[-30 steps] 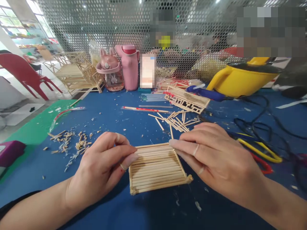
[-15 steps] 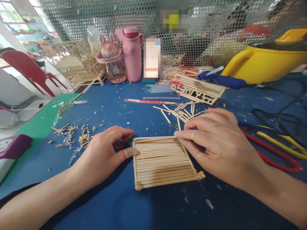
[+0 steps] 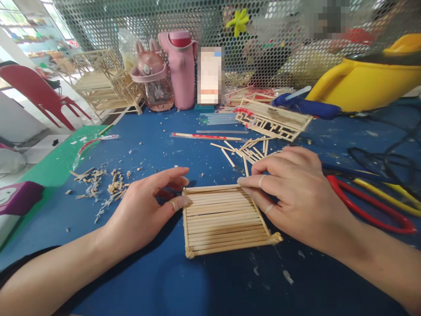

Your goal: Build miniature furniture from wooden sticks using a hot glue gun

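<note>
A flat panel of wooden sticks (image 3: 226,219) lies on the blue table in front of me, its slats side by side inside a stick frame. My left hand (image 3: 161,193) rests at its left edge, thumb touching the far left corner and fingers held apart from it. At the far right corner, my right hand (image 3: 283,184) pinches the end of the far stick (image 3: 213,188) between thumb and index finger. Those fingertips partly cover the joint. A lumpy knob (image 3: 276,238) sticks out at the near right corner. Loose cut sticks (image 3: 255,149) lie just beyond the right hand.
Wood scraps (image 3: 115,184) litter the left. Behind stand a pink bottle (image 3: 182,74), a rabbit-eared cup (image 3: 158,87) and a phone (image 3: 210,77). A stick lattice (image 3: 272,118), a blue glue gun (image 3: 305,105) and a yellow container (image 3: 371,83) sit back right. Red-handled pliers (image 3: 371,210) lie right.
The left hand's fingers have lifted and spread slightly at the far left corner. The far stick sits closer against the slats. My right hand keeps its pinch; the view has shifted a little.
</note>
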Motion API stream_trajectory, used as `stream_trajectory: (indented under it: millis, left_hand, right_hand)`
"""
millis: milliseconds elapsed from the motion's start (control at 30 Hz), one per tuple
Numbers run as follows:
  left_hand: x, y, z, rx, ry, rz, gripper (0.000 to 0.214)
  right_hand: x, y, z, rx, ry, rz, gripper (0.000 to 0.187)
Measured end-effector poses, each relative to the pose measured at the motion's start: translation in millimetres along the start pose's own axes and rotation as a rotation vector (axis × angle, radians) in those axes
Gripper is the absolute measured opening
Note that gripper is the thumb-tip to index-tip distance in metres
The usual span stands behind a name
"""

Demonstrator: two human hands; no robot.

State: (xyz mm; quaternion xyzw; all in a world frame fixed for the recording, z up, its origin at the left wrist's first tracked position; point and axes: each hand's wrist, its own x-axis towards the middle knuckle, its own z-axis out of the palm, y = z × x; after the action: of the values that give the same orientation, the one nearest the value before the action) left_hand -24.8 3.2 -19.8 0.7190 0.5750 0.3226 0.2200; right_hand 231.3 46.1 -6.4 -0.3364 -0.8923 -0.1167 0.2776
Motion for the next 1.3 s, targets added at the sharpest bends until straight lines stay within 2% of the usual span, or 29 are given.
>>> stream_trajectory:
  millis: [433,700,900,967,1100,1200,1300]
  left_hand:
    - [2.1,3.3,6.0,0.043,0.047,0.055,0.037]
    - [1.0,3.8,7.6,0.063,0.063,0.081,0.045]
    - [-0.8,0.6,8.7,0.083,0.053,0.099,0.044]
    - [0.0,3.0,7.2,0.149,0.071,0.153,0.043]
    - [7.2,12.9,5.2,0.355,0.15,0.39,0.034]
    - [14.1,16.7,9.6,0.457,0.057,0.486,0.028]
    - [17.1,14.7,16.6,0.474,0.022,0.485,0.021]
  right_hand:
    - [0.2,-0.2,2.2,0.017,-0.007,0.014,0.009]
    - [-1.3,0.6,2.6,0.071,-0.022,0.06,0.011]
    - [-1.1,-0.7,2.9,0.069,0.018,0.059,0.012]
    - [-1.0,-1.3,3.3,0.072,0.017,0.064,0.013]
    - [-1.6,-1.7,3.9,0.076,0.007,0.064,0.013]
    - [-2.2,-1.6,4.6,0.079,0.005,0.07,0.015]
    - [-1.8,-1.8,5.6,0.088,0.013,0.08,0.016]
